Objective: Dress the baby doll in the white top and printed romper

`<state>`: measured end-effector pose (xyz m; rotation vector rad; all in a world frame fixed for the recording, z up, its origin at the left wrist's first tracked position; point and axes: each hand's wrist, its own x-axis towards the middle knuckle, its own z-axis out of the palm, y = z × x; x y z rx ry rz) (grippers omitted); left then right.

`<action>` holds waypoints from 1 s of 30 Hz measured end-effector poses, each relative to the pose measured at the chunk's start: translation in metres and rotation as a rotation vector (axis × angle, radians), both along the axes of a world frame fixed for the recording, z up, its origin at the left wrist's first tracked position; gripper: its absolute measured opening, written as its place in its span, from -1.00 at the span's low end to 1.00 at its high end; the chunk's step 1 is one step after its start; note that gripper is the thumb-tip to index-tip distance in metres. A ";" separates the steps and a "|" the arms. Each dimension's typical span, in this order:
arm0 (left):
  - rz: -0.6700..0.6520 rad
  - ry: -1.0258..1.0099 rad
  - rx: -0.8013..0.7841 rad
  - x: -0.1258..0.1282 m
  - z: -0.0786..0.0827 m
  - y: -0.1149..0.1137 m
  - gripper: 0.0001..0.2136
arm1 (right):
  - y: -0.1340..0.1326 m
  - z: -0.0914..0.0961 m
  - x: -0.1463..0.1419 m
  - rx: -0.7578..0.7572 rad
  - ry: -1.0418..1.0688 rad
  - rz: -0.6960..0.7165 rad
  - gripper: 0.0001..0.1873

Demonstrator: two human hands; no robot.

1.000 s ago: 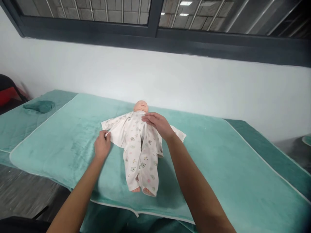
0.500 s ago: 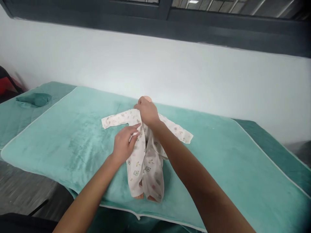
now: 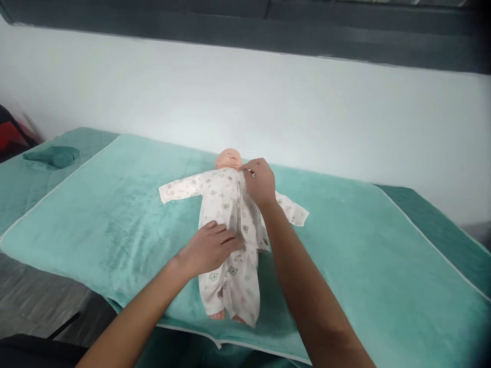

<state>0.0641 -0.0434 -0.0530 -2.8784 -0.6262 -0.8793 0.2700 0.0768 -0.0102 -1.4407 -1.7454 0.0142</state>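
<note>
A baby doll lies on its back, head towards the wall, dressed in a white romper printed with small animals. Both sleeves are spread sideways, and the doll's feet show below the legs. My right hand pinches the romper's front edge beside the doll's neck. Over the doll's waist lies my left hand, fingers extended across the cloth near the front overlap; its thumb is hidden.
Green plush covers with pale piping spread over the bed-like surface. A darker face opening is at the left end. Behind stands a white wall under a dark window frame.
My right hand has moved right from the doll's head to beside its neck, uncovering the face. My left hand has slid down to the waist. The romper's left front panel now lies further across.
</note>
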 end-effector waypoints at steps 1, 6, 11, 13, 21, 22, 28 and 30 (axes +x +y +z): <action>-0.024 -0.044 -0.029 -0.006 -0.001 0.001 -0.78 | -0.001 -0.001 0.002 0.012 0.050 0.007 -0.72; 0.267 -0.461 -0.237 -0.040 0.006 0.024 -0.84 | -0.010 -0.001 0.007 -0.147 0.104 -0.134 -0.76; 0.417 -0.469 -0.387 -0.015 0.022 0.068 -0.82 | -0.016 0.002 -0.003 -0.447 0.054 -0.108 -0.66; 0.384 -0.423 -0.378 0.007 0.021 0.078 -0.81 | -0.016 0.003 -0.003 -0.463 0.029 -0.086 -0.71; 0.463 -0.447 -0.467 0.035 0.035 0.108 -0.77 | 0.011 0.012 0.004 -0.423 0.134 -0.005 -0.73; 0.512 -0.487 -0.475 0.037 0.040 0.119 -0.78 | 0.013 0.010 0.000 -0.374 0.205 -0.022 -0.76; 0.568 -0.414 -0.642 0.062 0.044 0.168 -0.84 | 0.010 -0.015 -0.021 -0.262 0.581 -0.070 -0.89; 0.529 -0.489 -0.644 0.066 0.041 0.169 -0.86 | 0.008 -0.020 -0.019 -0.270 0.724 -0.028 -0.86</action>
